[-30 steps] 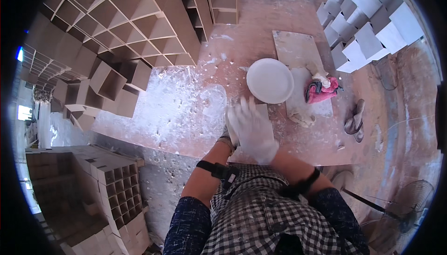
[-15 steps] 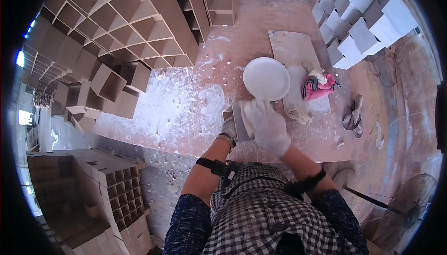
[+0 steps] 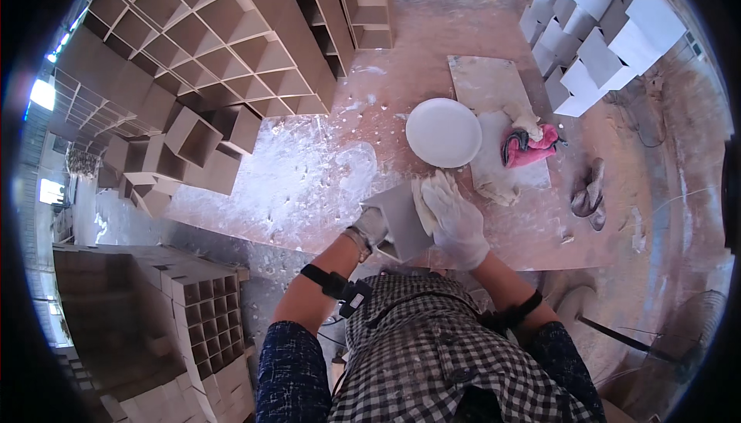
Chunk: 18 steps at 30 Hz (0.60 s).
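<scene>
In front of my waist I hold a small grey open-ended box (image 3: 411,221), tilted at an angle. My left hand (image 3: 369,227), in a glove, grips the box at its open left side; some of the fingers are hidden by the wall. Against the right side of the box, my gloved right hand (image 3: 461,231) presses a crumpled cream cloth (image 3: 424,205), fingers close together. Beyond the hands lies a round white dish (image 3: 444,132), partly resting on a pale, dusty board (image 3: 490,83).
A pink and dark cloth (image 3: 529,147) lies on the board, with a brown rag (image 3: 590,195) farther right. Brown open boxes (image 3: 224,45) stand stacked at the left, white boxes (image 3: 598,52) at the far right. A gridded stack (image 3: 208,323) is at lower left, a fan (image 3: 687,346) at lower right.
The box has turned, now showing a broad grey face and its opening. My right hand has shifted slightly right, and the cloth shows more clearly; my left hand is more visible.
</scene>
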Each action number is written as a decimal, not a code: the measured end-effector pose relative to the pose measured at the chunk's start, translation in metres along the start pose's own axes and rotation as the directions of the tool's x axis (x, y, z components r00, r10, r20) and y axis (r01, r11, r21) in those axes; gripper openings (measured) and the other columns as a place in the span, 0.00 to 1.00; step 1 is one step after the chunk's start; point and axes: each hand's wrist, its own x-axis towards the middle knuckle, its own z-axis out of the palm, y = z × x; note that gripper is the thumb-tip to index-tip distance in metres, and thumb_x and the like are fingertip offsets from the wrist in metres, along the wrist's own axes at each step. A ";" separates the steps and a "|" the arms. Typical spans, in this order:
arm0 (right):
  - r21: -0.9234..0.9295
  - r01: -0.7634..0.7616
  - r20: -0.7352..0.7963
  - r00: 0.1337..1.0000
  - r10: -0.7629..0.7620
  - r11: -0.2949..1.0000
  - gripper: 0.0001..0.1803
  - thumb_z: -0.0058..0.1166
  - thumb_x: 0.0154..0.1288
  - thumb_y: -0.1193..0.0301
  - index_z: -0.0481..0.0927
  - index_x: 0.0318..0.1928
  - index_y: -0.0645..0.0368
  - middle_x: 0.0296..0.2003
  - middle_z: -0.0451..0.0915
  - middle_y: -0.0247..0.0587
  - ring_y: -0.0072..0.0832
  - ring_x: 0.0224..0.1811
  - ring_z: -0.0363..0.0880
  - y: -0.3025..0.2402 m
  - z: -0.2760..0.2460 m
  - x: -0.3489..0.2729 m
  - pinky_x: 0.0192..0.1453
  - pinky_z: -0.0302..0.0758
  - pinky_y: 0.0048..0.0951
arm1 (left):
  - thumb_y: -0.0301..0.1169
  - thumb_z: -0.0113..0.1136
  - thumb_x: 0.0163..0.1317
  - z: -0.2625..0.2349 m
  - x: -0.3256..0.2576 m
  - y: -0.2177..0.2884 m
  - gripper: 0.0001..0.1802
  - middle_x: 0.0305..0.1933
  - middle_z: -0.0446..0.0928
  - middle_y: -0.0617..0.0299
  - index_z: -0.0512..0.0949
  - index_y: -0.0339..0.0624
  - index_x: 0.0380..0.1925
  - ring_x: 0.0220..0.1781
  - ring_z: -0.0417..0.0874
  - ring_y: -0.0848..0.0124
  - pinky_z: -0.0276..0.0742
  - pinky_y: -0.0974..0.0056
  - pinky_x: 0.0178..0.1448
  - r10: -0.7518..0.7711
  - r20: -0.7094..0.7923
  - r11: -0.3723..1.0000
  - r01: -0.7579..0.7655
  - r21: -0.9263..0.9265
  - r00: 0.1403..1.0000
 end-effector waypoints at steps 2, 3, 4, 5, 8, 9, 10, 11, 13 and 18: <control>0.116 -0.171 0.055 0.985 0.165 0.978 0.25 0.51 0.52 0.77 0.71 0.55 0.60 0.50 0.73 0.46 0.46 0.59 0.70 -0.002 0.004 0.012 0.59 0.71 0.41 | 0.43 0.49 0.64 0.021 -0.006 -0.019 0.22 0.55 0.75 0.56 0.72 0.44 0.54 0.54 0.77 0.61 0.74 0.60 0.55 -0.164 -0.041 0.985 0.161 -0.059 0.986; 0.119 -0.163 0.051 0.986 0.158 0.979 0.25 0.51 0.52 0.77 0.71 0.55 0.60 0.50 0.73 0.46 0.46 0.59 0.70 -0.004 0.006 0.014 0.59 0.71 0.41 | 0.43 0.49 0.64 0.045 -0.002 -0.042 0.22 0.55 0.75 0.56 0.72 0.44 0.54 0.54 0.77 0.61 0.74 0.60 0.55 -0.166 -0.049 0.985 0.163 -0.055 0.985; 0.077 -0.066 -0.004 0.998 0.067 0.995 0.26 0.51 0.52 0.77 0.70 0.55 0.60 0.49 0.74 0.45 0.44 0.59 0.70 -0.009 0.014 0.019 0.58 0.72 0.38 | 0.44 0.51 0.63 0.086 0.003 -0.087 0.23 0.54 0.75 0.55 0.73 0.44 0.53 0.53 0.77 0.60 0.74 0.59 0.54 -0.120 -0.218 0.966 0.063 -0.250 0.969; 0.027 0.014 -0.053 0.999 -0.012 1.000 0.27 0.52 0.52 0.77 0.69 0.56 0.59 0.49 0.74 0.45 0.43 0.59 0.70 -0.012 0.019 0.021 0.56 0.74 0.36 | 0.45 0.52 0.61 0.108 0.005 -0.111 0.23 0.52 0.76 0.54 0.74 0.45 0.52 0.53 0.77 0.59 0.74 0.58 0.54 -0.094 -0.376 0.907 -0.077 -0.415 0.922; -0.100 0.028 0.035 0.999 -0.024 0.995 0.24 0.52 0.53 0.76 0.71 0.54 0.57 0.47 0.75 0.43 0.40 0.57 0.71 -0.005 0.005 -0.012 0.53 0.75 0.33 | 0.42 0.40 0.71 0.027 0.021 -0.023 0.22 0.58 0.73 0.58 0.67 0.46 0.60 0.57 0.75 0.69 0.75 0.62 0.56 -0.277 0.259 0.914 0.170 0.368 0.925; -0.013 0.014 0.177 0.984 -0.011 1.000 0.22 0.51 0.55 0.75 0.72 0.54 0.59 0.46 0.75 0.45 0.40 0.57 0.71 -0.022 -0.012 -0.018 0.54 0.73 0.36 | 0.42 0.40 0.71 0.034 0.009 -0.040 0.22 0.58 0.73 0.58 0.67 0.46 0.60 0.57 0.75 0.69 0.75 0.62 0.56 -0.299 0.243 0.908 0.198 0.369 0.923; 0.064 -0.014 0.318 0.948 -0.007 0.998 0.20 0.50 0.57 0.74 0.72 0.53 0.60 0.45 0.75 0.46 0.40 0.58 0.70 -0.033 -0.026 -0.028 0.55 0.72 0.40 | 0.42 0.45 0.67 0.052 -0.003 -0.066 0.20 0.52 0.76 0.55 0.72 0.44 0.53 0.52 0.78 0.64 0.76 0.59 0.52 -0.229 0.083 0.952 0.205 0.229 0.970; 0.122 -0.014 0.260 0.965 -0.018 0.992 0.18 0.50 0.59 0.73 0.73 0.51 0.60 0.44 0.76 0.46 0.38 0.57 0.70 -0.030 -0.030 -0.051 0.54 0.73 0.39 | 0.41 0.50 0.63 0.062 -0.009 -0.081 0.18 0.46 0.79 0.53 0.76 0.43 0.47 0.48 0.80 0.58 0.76 0.56 0.47 -0.162 -0.086 0.981 0.169 0.092 0.983; 0.073 -0.118 0.167 0.980 0.105 0.990 0.18 0.52 0.59 0.71 0.75 0.51 0.59 0.45 0.77 0.46 0.35 0.55 0.72 0.001 -0.041 -0.093 0.51 0.74 0.37 | 0.41 0.50 0.63 0.052 -0.013 -0.068 0.18 0.46 0.79 0.53 0.76 0.43 0.46 0.48 0.80 0.58 0.76 0.56 0.47 -0.182 -0.022 0.982 0.181 -0.052 0.983; -0.267 -0.485 -0.091 0.873 0.480 0.833 0.22 0.50 0.54 0.82 0.74 0.53 0.62 0.47 0.76 0.52 0.42 0.49 0.76 0.122 -0.034 -0.158 0.53 0.72 0.36 | 0.41 0.50 0.63 0.043 -0.011 -0.041 0.18 0.46 0.79 0.52 0.76 0.43 0.46 0.48 0.80 0.58 0.76 0.56 0.47 -0.181 0.092 0.981 0.186 -0.059 0.979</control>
